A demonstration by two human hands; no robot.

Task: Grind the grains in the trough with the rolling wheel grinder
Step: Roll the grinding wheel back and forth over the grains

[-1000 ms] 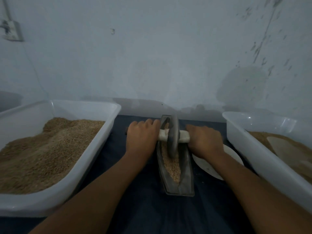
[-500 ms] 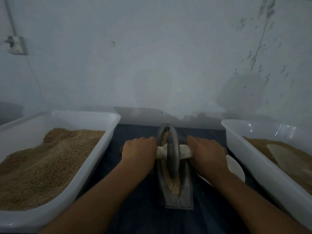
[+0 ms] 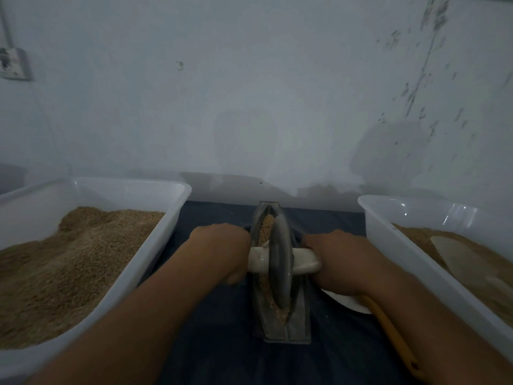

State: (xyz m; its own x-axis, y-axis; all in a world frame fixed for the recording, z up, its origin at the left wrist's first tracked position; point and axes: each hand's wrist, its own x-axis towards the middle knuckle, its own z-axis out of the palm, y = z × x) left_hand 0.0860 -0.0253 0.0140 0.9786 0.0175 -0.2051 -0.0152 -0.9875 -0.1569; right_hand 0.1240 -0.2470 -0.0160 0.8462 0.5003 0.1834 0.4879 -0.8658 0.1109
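Change: wheel (image 3: 280, 262) drawn back toward the near half of the trough (image 3: 286, 326) — a second ago nearer the far end, half a second ago around the middle. A pull stroke, by the look of it.

Left hand (image 3: 222, 251): curled round the left stub of the pale axle handle (image 3: 258, 262), knuckles up, gripping.

Right hand (image 3: 341, 259): wrapped round the right stub of the same handle, gripping; fingertips hidden under the palm.

Wheel: upright, dark disc, rim down in the groove, axle crossing the trough roughly level.

Trough: narrow, boat-shaped, dark metal, lengthwise away from the body on the dark cloth (image 3: 216, 343), between the two tubs.

Grains (image 3: 266, 226): tan, coarse, showing in the groove beyond the wheel and in a thinner strip at the near end; hidden beneath the rim itself.

Left tub (image 3: 155, 245): white plastic, heaped with tan grain.

Right tub (image 3: 402, 245): white plastic, brownish material with a pale scoop-like piece lying on it.

Plate (image 3: 347, 301): white, partly under the right wrist, just beside the trough; a yellow handle (image 3: 388, 329) running along the right forearm — what tool, cannot tell.

Meaning for the task: grinding well under way, probably mid-cycle; grains still look whole in places, so likely more passes needed.

Next stroke, as judged: even downward pressure on both stubs, wheel kept upright, reversal before the near tip to avoid riding out and spilling.
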